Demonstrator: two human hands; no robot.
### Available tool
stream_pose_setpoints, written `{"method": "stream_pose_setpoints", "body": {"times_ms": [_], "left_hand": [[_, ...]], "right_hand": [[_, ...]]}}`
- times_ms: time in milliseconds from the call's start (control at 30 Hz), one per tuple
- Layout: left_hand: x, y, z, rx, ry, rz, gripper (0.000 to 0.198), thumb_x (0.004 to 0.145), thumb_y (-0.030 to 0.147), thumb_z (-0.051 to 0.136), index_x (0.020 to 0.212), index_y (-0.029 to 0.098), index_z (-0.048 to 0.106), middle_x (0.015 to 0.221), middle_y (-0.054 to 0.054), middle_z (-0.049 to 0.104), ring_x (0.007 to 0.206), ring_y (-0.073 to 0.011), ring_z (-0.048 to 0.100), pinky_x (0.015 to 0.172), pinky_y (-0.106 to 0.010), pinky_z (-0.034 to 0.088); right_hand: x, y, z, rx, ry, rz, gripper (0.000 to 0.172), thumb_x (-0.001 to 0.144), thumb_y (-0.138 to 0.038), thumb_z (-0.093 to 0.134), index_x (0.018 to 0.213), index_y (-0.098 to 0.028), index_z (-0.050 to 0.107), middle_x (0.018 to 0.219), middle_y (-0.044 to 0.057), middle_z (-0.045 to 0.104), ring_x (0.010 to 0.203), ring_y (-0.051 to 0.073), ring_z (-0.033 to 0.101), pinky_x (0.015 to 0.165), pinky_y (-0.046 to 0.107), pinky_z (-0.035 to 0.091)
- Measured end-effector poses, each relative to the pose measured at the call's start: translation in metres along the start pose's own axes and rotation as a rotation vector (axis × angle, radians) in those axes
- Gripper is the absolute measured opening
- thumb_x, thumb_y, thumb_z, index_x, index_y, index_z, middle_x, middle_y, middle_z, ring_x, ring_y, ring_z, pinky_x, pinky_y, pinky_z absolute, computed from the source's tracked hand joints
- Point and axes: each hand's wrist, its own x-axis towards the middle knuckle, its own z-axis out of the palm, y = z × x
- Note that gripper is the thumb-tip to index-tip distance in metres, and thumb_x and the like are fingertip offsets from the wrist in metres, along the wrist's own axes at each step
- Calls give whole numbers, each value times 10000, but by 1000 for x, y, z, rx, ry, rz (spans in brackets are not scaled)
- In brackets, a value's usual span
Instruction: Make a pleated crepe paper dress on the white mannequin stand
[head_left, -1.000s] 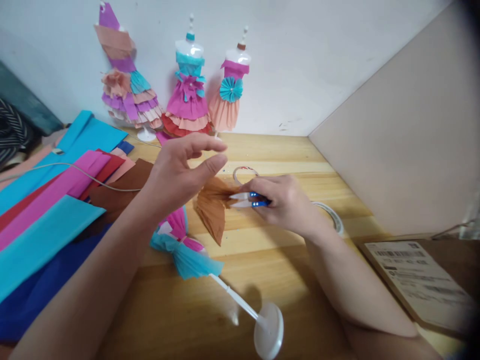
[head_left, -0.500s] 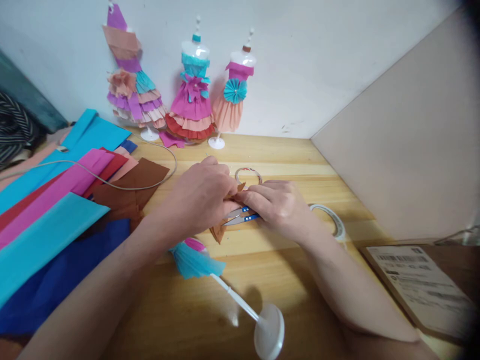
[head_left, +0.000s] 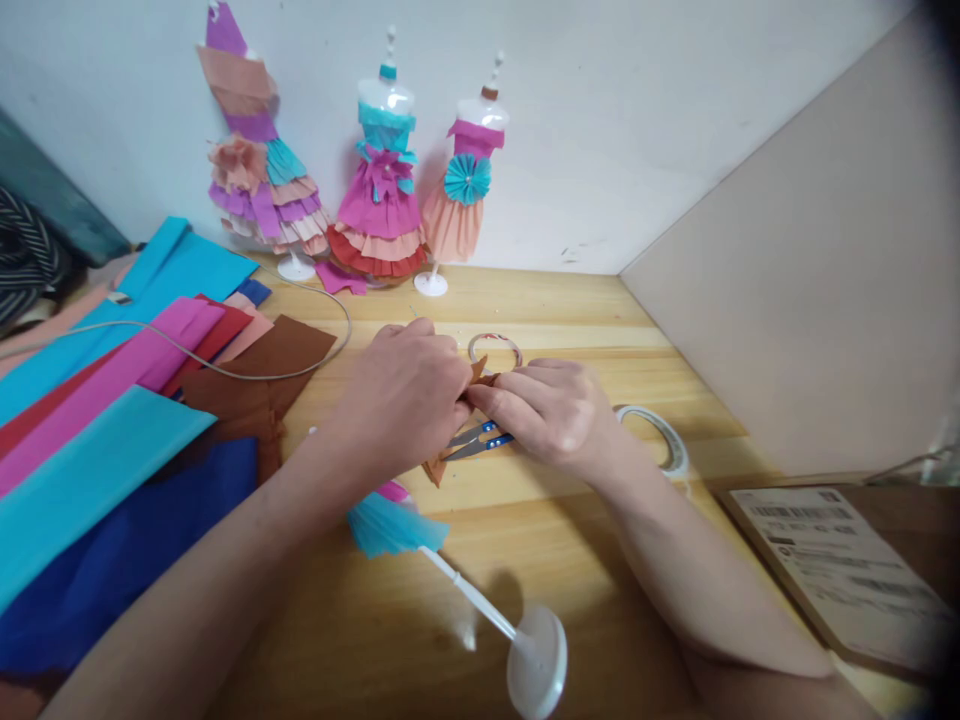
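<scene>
Bright papers (head_left: 112, 420) lie on the left. The left arm (head_left: 232, 560) covers part of a dress stand (head_left: 396, 526) lying down. The left hand (head_left: 412, 390) and right hand (head_left: 555, 408) pinch brown paper (head_left: 478, 371) between them; the right holds blue snips (head_left: 495, 441) too. Last, a tape ring (head_left: 677, 447) and box (head_left: 825, 560).

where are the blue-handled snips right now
In the head view, the blue-handled snips are just below centre, held in the right hand and pointing left, with their tips by the gathered brown paper.

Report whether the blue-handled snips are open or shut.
Open: the snips show two blades apart, with a gap between the tips.
</scene>
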Motion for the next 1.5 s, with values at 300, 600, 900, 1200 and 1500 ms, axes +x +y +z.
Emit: {"method": "stream_pose_setpoints", "body": {"times_ms": [300,600,900,1200,1500], "left_hand": [[1,-3,6,-55,86,-81,239,753,121,501,551,148,625,609,-54,596,694,-189,506,614,-312,344],[5,-23,11,-1008,389,-508,204,671,195,656,477,150,614,442,22,532,468,-99,472,481,-245,335],[4,-27,11,-1544,488,-581,75,589,217,743,557,163,701,521,13,621,530,-82,503,537,-219,394],[3,-26,5,-1589,424,-620,114,598,226,736,534,154,673,529,3,595,553,-101,522,561,-242,418],[3,-30,9,-1585,407,-719,157,569,244,751,509,149,641,529,-4,584,541,-102,509,533,-239,400]], "right_hand": [[0,-3,-1,4,-13,122,182,890,-121,460,886,-139,642,613,16,607,500,129,468,485,276,316],[2,-8,-16,1246,558,950,312,849,-463,518,842,-176,640,528,-56,320,436,87,246,435,251,177],[9,-46,16,2111,259,1067,282,805,-439,631,795,-159,601,539,-90,272,413,37,169,418,211,110],[6,-53,37,2209,47,1239,369,776,-489,639,721,-128,593,505,-84,322,387,29,211,406,210,91],[6,-35,34,1917,58,1397,369,746,-494,659,705,-135,586,482,-85,328,402,33,202,394,202,74]]}}
